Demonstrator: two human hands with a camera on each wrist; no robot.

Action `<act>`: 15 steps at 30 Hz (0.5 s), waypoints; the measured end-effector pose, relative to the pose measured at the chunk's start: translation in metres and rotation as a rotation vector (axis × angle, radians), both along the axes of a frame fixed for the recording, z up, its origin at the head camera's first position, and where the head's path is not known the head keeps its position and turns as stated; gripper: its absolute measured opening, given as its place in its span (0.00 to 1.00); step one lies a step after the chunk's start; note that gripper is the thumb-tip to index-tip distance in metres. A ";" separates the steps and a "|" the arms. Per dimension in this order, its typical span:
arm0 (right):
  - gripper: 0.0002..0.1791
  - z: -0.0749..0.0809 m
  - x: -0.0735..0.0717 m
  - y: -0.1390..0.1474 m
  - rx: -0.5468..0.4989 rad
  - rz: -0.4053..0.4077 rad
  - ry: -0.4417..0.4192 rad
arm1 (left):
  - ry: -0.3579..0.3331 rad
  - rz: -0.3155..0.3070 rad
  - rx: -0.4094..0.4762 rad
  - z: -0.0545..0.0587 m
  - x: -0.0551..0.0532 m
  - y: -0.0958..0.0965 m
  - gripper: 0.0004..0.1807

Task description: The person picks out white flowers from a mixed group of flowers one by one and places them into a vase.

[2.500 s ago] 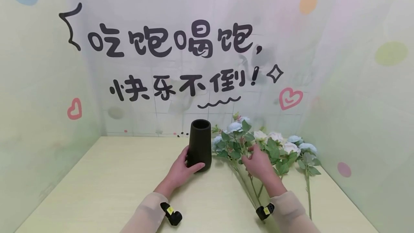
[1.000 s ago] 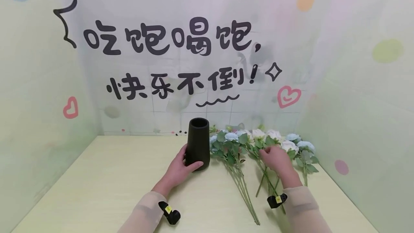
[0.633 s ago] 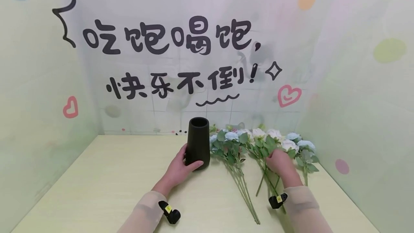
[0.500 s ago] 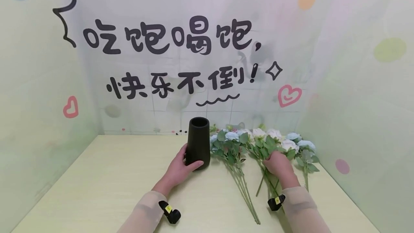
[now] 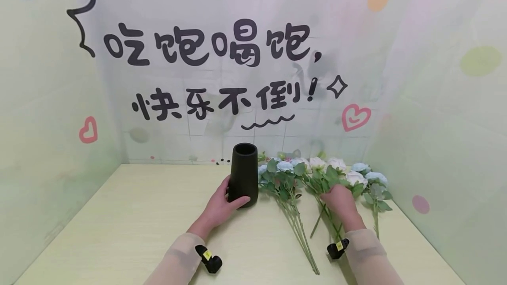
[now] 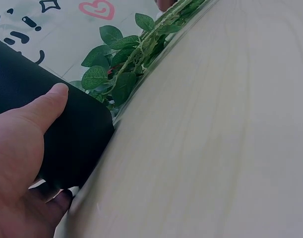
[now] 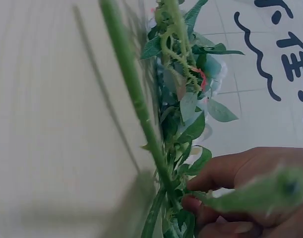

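A tall black vase [image 5: 243, 175] stands upright on the table in the head view. My left hand [image 5: 218, 208] holds its lower left side, thumb across the front; the left wrist view shows the same thumb [image 6: 49, 106] against the dark wall. To the right, my right hand [image 5: 341, 203] is low among the white roses [image 5: 317, 163], by their stems. In the right wrist view its thumb and finger pinch a green flower stem [image 7: 240, 198], whose blurred cut end points at the camera. The blossoms of that stem are hidden.
A bunch of pale blue flowers [image 5: 284, 166] lies between vase and right hand, its long stems [image 5: 299, 232] pointing toward me. Another blue-flowered stem [image 5: 376, 179] lies at the far right. Printed fabric walls [image 5: 435, 122] enclose the pale wooden table [image 5: 119, 232] at back and sides.
The right hand has let go of the blue bunch, which now lies lower on the table, and has moved right to the white rose stems. The left hand keeps its hold on the vase.
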State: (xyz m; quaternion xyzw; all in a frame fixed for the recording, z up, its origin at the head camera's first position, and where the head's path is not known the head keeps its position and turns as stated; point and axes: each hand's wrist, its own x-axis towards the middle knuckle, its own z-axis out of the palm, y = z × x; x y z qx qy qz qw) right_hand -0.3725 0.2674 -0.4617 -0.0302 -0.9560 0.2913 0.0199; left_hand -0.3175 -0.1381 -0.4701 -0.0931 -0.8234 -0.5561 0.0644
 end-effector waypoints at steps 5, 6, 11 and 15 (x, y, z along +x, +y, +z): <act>0.14 0.028 0.023 -0.014 -0.047 -0.018 0.034 | 0.004 0.004 -0.006 0.000 0.000 0.000 0.54; 0.13 0.036 0.029 -0.019 -0.061 -0.028 0.024 | 0.004 0.004 -0.007 0.000 0.000 0.000 0.54; 0.14 0.048 0.038 -0.029 -0.088 -0.051 0.057 | 0.004 0.005 -0.002 0.000 0.001 0.000 0.54; 0.25 0.053 0.041 -0.035 -0.107 -0.040 0.138 | 0.005 0.002 -0.001 -0.001 0.001 0.000 0.54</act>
